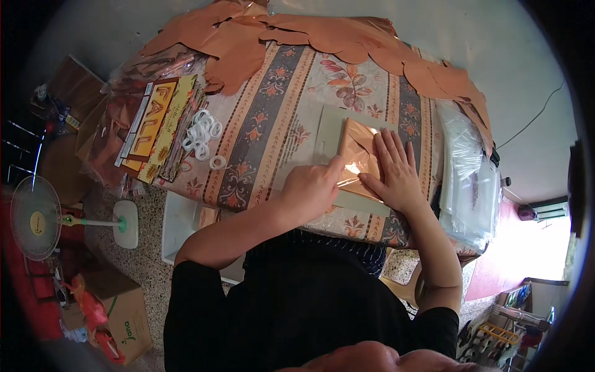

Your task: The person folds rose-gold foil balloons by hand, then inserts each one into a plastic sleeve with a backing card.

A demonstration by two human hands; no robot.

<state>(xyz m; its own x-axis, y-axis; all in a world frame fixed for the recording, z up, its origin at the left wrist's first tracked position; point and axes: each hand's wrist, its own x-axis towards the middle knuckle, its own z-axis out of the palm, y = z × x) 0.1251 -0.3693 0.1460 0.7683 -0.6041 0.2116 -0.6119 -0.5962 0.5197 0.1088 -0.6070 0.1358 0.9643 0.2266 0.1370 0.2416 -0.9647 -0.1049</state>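
Note:
A folded packet of shiny copper-coloured foil [358,146] lies on a flat grey-beige board [330,127] on the table. My right hand [396,173] rests flat over the foil's right side, fingers stretched out and thumb apart. At the packet's left edge, my left hand [312,193] is closed, its knuckles up and its fingertips against the foil. Whatever it may grip is hidden beneath the curled fingers.
The patterned tablecloth [273,93] bears copper-coloured scalloped sheets [347,43] along the far edge. White rings [201,133] and printed yellow cards [155,130] lie left; clear plastic sleeves [465,186] lie right. A fan [37,217] and a cardboard box [127,319] stand on the floor.

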